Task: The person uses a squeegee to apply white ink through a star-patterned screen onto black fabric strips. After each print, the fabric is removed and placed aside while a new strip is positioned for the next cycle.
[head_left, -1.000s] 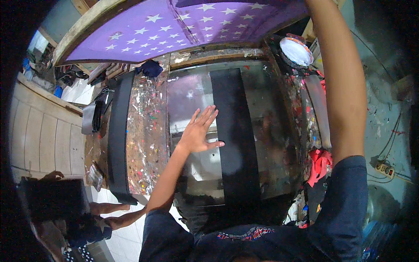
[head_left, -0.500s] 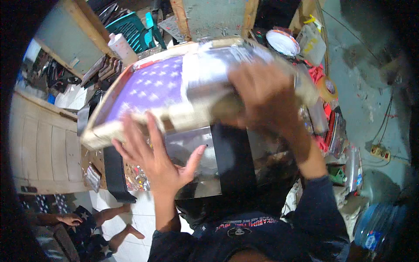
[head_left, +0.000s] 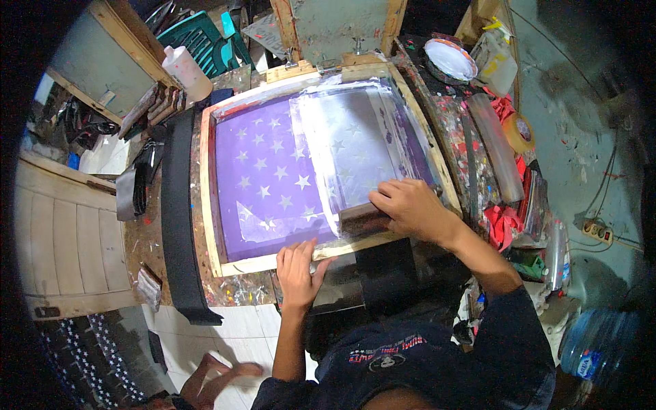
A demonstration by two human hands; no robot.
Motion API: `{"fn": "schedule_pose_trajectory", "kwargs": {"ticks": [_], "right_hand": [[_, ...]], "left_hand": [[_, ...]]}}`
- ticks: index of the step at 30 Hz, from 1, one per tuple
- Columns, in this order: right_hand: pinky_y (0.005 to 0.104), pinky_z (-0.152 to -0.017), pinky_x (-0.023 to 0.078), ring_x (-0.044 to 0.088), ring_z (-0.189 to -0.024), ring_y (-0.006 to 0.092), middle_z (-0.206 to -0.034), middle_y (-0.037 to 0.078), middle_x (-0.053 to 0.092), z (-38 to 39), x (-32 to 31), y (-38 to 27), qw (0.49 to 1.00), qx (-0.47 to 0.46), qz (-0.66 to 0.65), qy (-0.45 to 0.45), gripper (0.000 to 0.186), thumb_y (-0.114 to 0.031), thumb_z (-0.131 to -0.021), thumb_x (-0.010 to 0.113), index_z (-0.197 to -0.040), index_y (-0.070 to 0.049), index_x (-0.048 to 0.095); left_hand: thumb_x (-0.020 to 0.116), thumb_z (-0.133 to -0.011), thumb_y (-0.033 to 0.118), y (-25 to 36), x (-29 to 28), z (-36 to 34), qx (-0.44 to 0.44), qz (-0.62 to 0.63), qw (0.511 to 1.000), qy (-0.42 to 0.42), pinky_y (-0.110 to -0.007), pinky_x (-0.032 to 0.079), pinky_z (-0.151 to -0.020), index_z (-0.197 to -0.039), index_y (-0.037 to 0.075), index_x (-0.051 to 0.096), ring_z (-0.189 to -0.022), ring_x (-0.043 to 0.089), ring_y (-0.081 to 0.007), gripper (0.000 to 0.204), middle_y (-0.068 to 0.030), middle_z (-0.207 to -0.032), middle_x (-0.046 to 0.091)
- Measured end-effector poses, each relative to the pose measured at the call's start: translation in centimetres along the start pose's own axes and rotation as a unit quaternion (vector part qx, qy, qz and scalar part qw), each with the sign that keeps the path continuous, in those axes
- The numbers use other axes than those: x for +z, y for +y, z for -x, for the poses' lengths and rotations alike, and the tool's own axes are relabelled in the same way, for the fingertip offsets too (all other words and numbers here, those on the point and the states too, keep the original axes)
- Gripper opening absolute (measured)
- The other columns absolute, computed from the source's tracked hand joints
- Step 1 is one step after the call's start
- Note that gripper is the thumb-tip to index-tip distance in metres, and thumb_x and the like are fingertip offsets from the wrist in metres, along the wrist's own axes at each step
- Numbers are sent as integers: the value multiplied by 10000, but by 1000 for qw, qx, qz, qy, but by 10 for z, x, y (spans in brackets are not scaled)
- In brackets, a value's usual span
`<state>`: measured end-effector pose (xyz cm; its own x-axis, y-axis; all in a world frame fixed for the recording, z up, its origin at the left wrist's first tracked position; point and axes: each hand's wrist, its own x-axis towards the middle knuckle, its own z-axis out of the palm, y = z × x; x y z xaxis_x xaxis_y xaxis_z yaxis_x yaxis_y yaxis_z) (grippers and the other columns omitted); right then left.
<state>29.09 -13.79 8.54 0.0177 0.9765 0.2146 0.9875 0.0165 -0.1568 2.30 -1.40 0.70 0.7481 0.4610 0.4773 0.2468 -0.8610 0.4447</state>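
I'm watching a wood-framed screen (head_left: 207, 184) lying over the paint-flecked table (head_left: 239, 292), star-dotted purple on its left and smeared white across its right. The right hand (head_left: 418, 213) is closed around a brown squeegee (head_left: 357, 223) at the near end of that white stretch — the left hand (head_left: 297, 273), loosely open with fingers slightly bent, rests at the near rail, left of the black strip (head_left: 386, 277) showing below.

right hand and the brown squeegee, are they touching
Touching. The head view shows the right hand gripping the brown squeegee, its fingers against the block with no gap between.
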Motion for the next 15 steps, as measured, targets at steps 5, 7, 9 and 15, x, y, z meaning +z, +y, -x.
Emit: {"fn": "schedule_pose_trajectory", "kwargs": {"ticks": [5,7,9,15], "right_hand": [[443,-739,576,696,-916,313,-942,101,650,-53,19,47,995,-12,82,47,313,-169,-786,719,-1072,-95,614],[465,-741,567,699,-926,341,-959,127,662,-110,27,97,994,-9,92,50,322,-267,-832,735,-1061,-75,616],[491,-772,551,695,-936,377,-995,155,683,-157,35,142,996,15,35,80,426,-381,-846,750,-1089,-56,619],[504,-813,522,685,-942,409,-971,179,709,-229,34,214,999,18,13,31,558,-491,-794,776,-1138,-73,640]], "left_hand": [[899,-720,221,3,-12,-11,18,4,1000,4,-435,444,-855,-1133,3,669,-947,635,-326,521,-143,-1038,692],[900,-716,231,5,-17,-14,30,-3,1000,7,-440,450,-844,-1121,8,673,-941,640,-328,516,-139,-1035,698],[904,-710,239,5,-19,-14,23,0,1000,9,-443,448,-850,-1118,12,674,-944,639,-331,521,-139,-1040,700],[853,-770,289,0,-6,-5,12,-47,998,-38,-461,468,-880,-1134,30,675,-973,656,-314,481,-117,-1069,701]]}}
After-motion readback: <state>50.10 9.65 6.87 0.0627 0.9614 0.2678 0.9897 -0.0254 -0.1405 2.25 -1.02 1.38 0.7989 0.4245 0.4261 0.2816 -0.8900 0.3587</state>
